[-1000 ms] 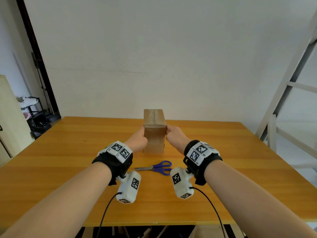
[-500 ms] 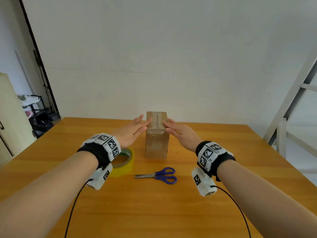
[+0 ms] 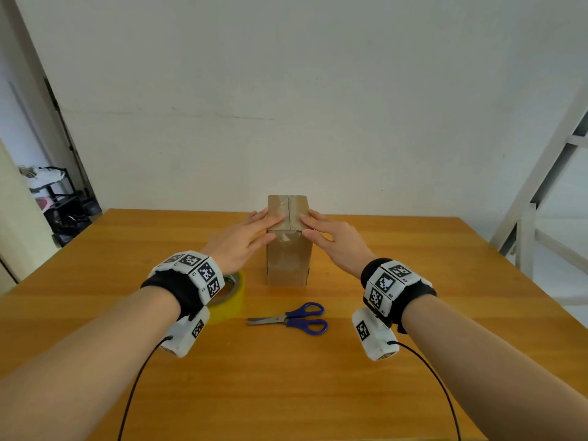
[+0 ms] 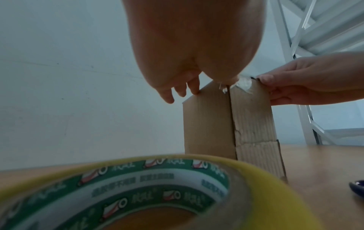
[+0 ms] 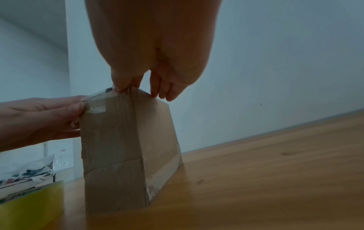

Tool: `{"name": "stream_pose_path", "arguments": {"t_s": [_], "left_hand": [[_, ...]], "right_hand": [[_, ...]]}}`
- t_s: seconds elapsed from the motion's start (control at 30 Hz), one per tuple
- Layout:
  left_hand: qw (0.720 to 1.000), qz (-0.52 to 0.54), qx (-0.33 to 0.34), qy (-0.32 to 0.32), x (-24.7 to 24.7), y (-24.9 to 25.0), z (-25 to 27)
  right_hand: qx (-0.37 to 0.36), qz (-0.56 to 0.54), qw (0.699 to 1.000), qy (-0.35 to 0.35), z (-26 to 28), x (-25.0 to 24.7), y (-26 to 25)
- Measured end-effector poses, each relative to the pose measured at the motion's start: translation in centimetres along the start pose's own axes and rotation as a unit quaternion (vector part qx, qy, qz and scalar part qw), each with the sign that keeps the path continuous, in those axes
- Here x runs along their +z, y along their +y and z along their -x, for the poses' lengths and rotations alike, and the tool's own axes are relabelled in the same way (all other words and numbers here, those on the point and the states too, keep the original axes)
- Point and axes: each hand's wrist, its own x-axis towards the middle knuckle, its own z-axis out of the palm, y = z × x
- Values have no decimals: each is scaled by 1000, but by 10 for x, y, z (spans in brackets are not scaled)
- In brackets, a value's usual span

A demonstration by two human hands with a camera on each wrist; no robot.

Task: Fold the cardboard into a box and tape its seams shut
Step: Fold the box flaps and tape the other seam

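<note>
Head view high, wrist views low, all facing box [image 3: 288, 249].

Plain room: wooden table [image 3: 413, 361], white wall [image 3: 318, 90]

Wrist rigs, both my arms, bare forearms, no sleeves.
Each wrist: black strap [image 3: 173, 289] under a white faceted band [image 3: 191, 268] of black-and-white square tags; right band [image 3: 389, 281] same. White camera pod [image 3: 186, 334] hangs below each, own tag, thin black cable [image 3: 133, 386] trailing back.
</note>
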Motion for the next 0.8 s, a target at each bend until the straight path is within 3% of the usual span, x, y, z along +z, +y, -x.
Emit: {"name": "stream_pose_path", "arguments": {"t_s": [0.1, 0.27, 0.33, 0.5, 0.6, 0.8], "left_hand": [[1000, 6, -7, 0, -4, 4, 0], [997, 4, -33, -75, -19, 10, 2], [996, -6, -48, -78, -20, 11, 5], [994, 15, -64, 84, -18, 18, 11], [990, 71, -64, 106, -13, 22, 13], [970, 172, -100, 137, -7, 22, 11]], "right_hand": [[2, 29, 1000, -1, 0, -1, -3], [36, 18, 999, -18, 0, -1, -7], [45, 4, 999, 2, -1, 0, -10], [-16, 8, 997, 69, -6, 4, -22], [-35, 24, 998, 46, -9, 12, -26], [-11, 21, 997, 70, -14, 16, -26]]}}
